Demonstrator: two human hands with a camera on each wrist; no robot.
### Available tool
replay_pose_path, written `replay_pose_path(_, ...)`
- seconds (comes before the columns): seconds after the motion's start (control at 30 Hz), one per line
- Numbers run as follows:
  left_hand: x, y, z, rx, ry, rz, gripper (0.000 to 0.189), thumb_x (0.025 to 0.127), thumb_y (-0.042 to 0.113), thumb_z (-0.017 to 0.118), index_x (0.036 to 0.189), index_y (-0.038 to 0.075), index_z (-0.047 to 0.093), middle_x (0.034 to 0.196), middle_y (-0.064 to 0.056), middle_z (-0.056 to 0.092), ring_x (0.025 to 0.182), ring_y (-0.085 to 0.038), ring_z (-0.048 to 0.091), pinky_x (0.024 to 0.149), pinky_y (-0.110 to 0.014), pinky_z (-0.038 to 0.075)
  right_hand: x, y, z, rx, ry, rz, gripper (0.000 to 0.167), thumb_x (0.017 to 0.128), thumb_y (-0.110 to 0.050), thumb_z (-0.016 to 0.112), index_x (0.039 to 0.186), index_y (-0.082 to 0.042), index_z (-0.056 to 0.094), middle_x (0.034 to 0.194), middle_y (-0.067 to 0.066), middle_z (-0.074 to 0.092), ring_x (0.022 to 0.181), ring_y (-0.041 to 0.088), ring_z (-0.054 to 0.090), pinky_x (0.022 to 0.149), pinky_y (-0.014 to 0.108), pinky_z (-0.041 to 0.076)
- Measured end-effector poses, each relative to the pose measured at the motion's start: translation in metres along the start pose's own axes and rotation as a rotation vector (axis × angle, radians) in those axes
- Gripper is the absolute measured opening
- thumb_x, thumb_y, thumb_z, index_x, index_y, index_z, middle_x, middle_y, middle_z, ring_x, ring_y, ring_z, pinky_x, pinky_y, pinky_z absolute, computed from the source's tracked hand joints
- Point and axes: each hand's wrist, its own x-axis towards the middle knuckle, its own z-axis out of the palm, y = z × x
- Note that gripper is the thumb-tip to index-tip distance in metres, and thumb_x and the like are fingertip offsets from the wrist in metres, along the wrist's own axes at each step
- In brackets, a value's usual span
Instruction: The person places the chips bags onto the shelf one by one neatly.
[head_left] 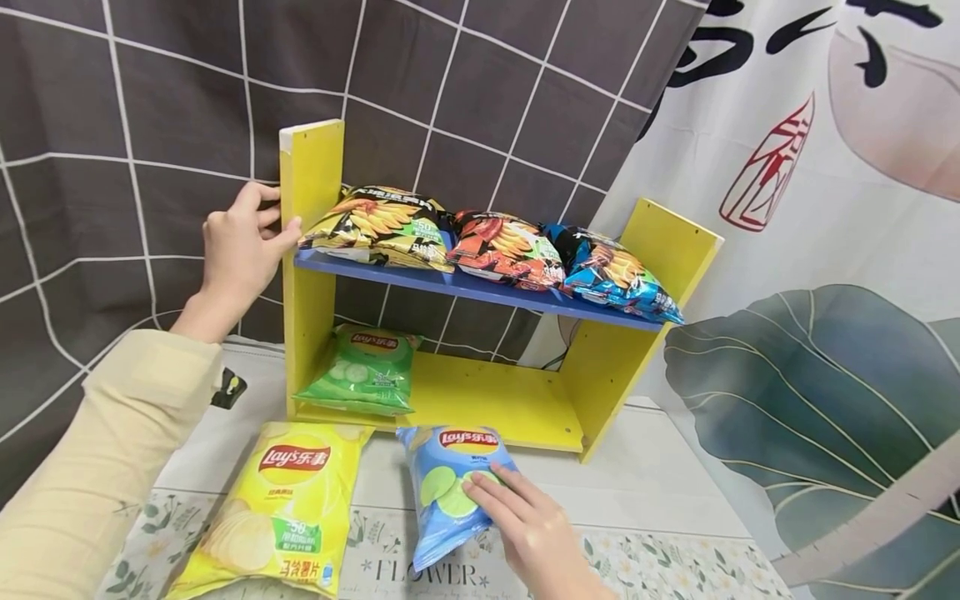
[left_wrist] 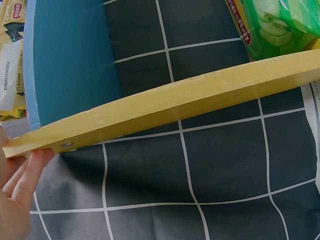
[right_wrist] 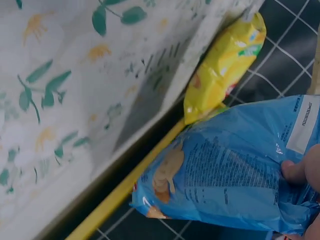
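My left hand point(head_left: 243, 248) grips the left side panel point(head_left: 311, 179) of a yellow shelf, thumb at its front edge and fingertips on its outer face. In the left wrist view, those fingers point(left_wrist: 31, 175) press against the panel beside the blue board. A blue bag of Lay's chips point(head_left: 442, 487) is held by my right hand point(head_left: 534, 529) low in front of the shelf. The right wrist view shows the printed back of the blue bag point(right_wrist: 225, 167), with the thumb point(right_wrist: 295, 172) pressed into it. Left of it, a yellow bag of Lay's chips point(head_left: 273, 508) lies on the table.
A green chip bag point(head_left: 367, 371) leans at the left of the lower yellow board point(head_left: 495, 396). On the blue upper board point(head_left: 480, 287) sit a black-and-gold bag point(head_left: 382, 225), a red bag point(head_left: 510, 250) and a blue-and-black bag point(head_left: 615, 271). A dark checked curtain point(head_left: 187, 83) hangs behind.
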Motion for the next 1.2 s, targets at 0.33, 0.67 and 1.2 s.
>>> replay_pose_path(0.33,0.001,-0.001,0.0,0.011,-0.009,-0.01,0.034,0.088,0.014,0.063,0.118,0.0,0.059,0.115,-0.022,0.066,0.095,-0.036,0.07,0.082,-0.047,0.054,0.009,0.018,-0.005,-0.081,0.017,0.094,0.063,0.06,0.013,0.07,0.118,-0.011,0.068,0.116,0.003,0.071,0.106,0.027,0.067,0.087,0.037,0.055)
replay_pose_path(0.67,0.001,0.0,-0.001,0.008,-0.011,-0.007,0.033,0.088,0.013,0.063,0.118,0.0,0.059,0.114,-0.022,0.067,0.094,-0.036,0.07,0.082,-0.045,0.054,0.008,0.04,0.025,-0.125,-0.045,0.111,0.061,0.058,0.013,0.079,0.112,-0.012,0.071,0.112,0.002,0.072,0.104,0.028,0.068,0.082,0.038,0.058)
replay_pose_path(1.2,0.0,-0.001,0.0,-0.003,0.003,-0.002,0.033,0.087,0.015,0.064,0.116,0.001,0.06,0.112,-0.021,0.067,0.093,-0.037,0.07,0.07,0.009,0.034,0.01,0.047,0.052,-0.138,-0.114,0.067,0.044,0.072,0.005,0.073,0.111,-0.015,0.07,0.105,0.006,0.064,0.089,0.018,0.064,0.067,0.02,0.056)
